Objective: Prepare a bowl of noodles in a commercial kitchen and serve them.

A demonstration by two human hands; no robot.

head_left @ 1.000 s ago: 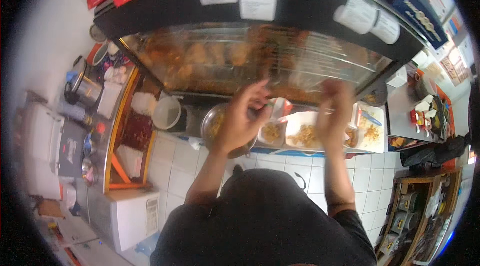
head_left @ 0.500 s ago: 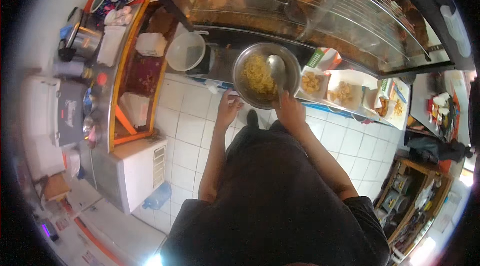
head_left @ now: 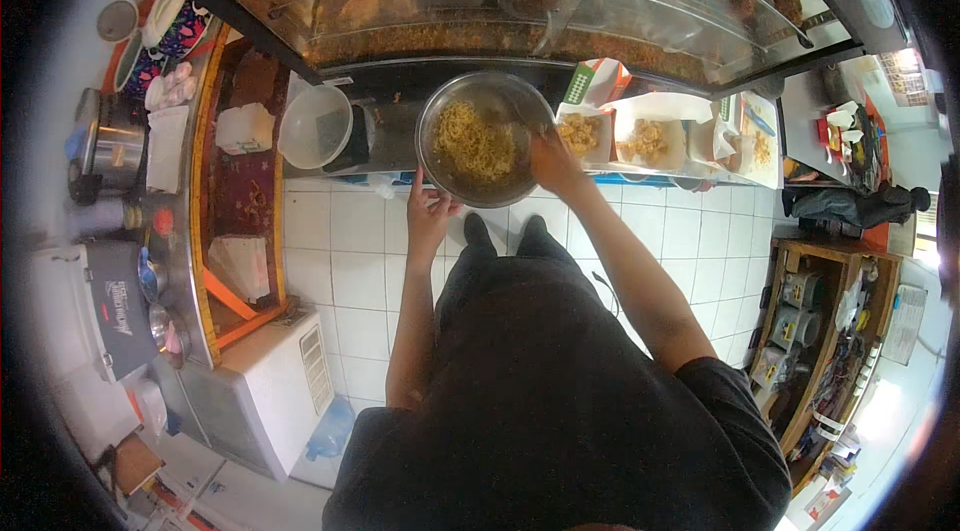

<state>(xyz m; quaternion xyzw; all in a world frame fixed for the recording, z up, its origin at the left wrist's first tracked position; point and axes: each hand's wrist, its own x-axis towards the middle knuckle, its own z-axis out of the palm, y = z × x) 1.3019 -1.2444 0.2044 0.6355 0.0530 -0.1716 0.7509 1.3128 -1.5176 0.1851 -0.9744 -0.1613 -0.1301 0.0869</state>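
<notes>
A round metal bowl (head_left: 432, 111) sits at the counter's near edge with yellow noodles (head_left: 475, 143) inside. My left hand (head_left: 429, 216) holds the bowl at its lower left, one finger stretched up along the outer wall and the others curled by the underside. Over the right rim, my right hand (head_left: 556, 166) is closed round the handle of a metal spoon (head_left: 518, 114). The spoon reaches into the bowl beside the noodles and is hard to make out. Right of the bowl stand open paper boxes (head_left: 612, 136) with pieces of fried food.
A glass display case (head_left: 560, 6) with fried pieces rises behind the counter. Left of the bowl is a translucent plastic tub (head_left: 318, 126). A wood-edged shelf unit (head_left: 270, 201) stands farther left, a white appliance (head_left: 270, 381) below it. Wooden shelves (head_left: 815, 331) are at right.
My left hand has come from just off the bowl to its lower left side. The spoon has turned within the bowl, its shiny face less visible. The whole view has shifted.
</notes>
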